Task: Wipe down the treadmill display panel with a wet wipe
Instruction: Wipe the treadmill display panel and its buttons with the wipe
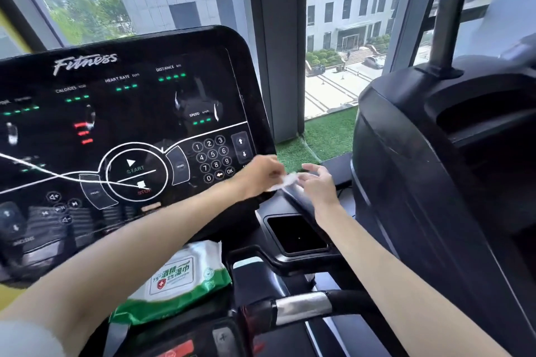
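A: Head view: wet wipe (pixel 285 181) stretched between both hands, just off lower right corner of display panel (pixel 121 130). Left hand (pixel 262 175) pinched closed on one end; right hand (pixel 317 182) half spread, fingertips on other end. Probably unfolding sheet for wider contact before wiping.

B: Wipe pack (pixel 177 281) parked below panel's bottom edge, within reach for a refill. Legible on panel: "Fitness", "CALORIES", "HEART RATE", "DISTANCE", "SPEED", "START", "STOP", "MODE", keypad 0–9, "OK". Pack label: "75%" plus Chinese characters. Panel apparently not yet touched by wipe.
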